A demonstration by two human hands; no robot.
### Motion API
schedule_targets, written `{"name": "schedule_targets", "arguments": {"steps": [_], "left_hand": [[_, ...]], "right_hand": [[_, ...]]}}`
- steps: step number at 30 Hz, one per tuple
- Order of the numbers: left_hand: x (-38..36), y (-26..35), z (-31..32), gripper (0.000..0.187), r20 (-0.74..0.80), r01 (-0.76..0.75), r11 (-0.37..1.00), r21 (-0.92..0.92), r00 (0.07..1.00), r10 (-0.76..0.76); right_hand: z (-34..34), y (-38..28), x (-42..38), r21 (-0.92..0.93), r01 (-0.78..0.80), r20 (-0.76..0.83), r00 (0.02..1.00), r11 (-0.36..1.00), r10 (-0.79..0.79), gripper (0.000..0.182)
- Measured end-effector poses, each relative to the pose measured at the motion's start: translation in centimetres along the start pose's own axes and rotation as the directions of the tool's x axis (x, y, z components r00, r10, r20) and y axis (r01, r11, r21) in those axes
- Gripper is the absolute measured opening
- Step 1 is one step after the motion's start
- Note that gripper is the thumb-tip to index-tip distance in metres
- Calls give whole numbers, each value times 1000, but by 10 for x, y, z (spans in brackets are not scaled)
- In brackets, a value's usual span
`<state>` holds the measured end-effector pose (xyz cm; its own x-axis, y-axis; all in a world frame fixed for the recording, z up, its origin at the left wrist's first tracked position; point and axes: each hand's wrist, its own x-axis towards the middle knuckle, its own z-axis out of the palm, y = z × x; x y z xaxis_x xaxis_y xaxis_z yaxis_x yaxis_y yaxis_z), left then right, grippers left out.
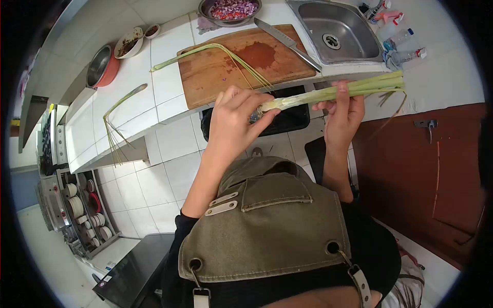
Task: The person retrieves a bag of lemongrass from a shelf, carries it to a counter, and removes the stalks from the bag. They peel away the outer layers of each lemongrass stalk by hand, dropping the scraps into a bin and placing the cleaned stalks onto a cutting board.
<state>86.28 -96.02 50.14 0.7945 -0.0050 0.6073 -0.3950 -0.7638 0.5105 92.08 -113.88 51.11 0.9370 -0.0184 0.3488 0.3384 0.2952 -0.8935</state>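
Observation:
A pale green lemongrass stalk is held out in front of me, over the counter's front edge. The fingers of my left hand pinch its whitish root end. My right hand grips the green leafy part, with cut tops and a drooping leaf sticking out to the right. Behind the stalk lies a wooden cutting board with a wet stain. Another lemongrass stalk rests across the board's left side, bent over. A third, thinner stalk lies on the white tiles at left, its leaves hanging over the edge.
A knife lies along the board's right side. Beyond it are a metal bowl of chopped purple onion and a steel sink. Bottles stand right of the sink. Small bowls and a red bowl sit at left.

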Motion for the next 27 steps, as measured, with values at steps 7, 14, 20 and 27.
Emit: {"name": "schedule_targets", "arguments": {"steps": [7, 14, 20, 27], "left_hand": [[-3, -2, -3, 15, 98, 81, 973, -215, 993, -61], [-4, 2, -1, 17, 65, 98, 988, -117, 994, -91], [-1, 1, 5, 11, -60, -54, 997, 58, 997, 57], [-2, 4, 3, 13, -75, -21, 999, -28, 997, 19]], "right_hand": [[-1, -3, -3, 42, 20, 123, 992, 999, -25, 14], [4, -8, -5, -20, 134, 176, 976, 991, -129, 15], [1, -8, -5, 8, 152, 248, 957, 988, -149, 15], [2, -14, -6, 20, 179, 240, 954, 984, -178, 15]]}}
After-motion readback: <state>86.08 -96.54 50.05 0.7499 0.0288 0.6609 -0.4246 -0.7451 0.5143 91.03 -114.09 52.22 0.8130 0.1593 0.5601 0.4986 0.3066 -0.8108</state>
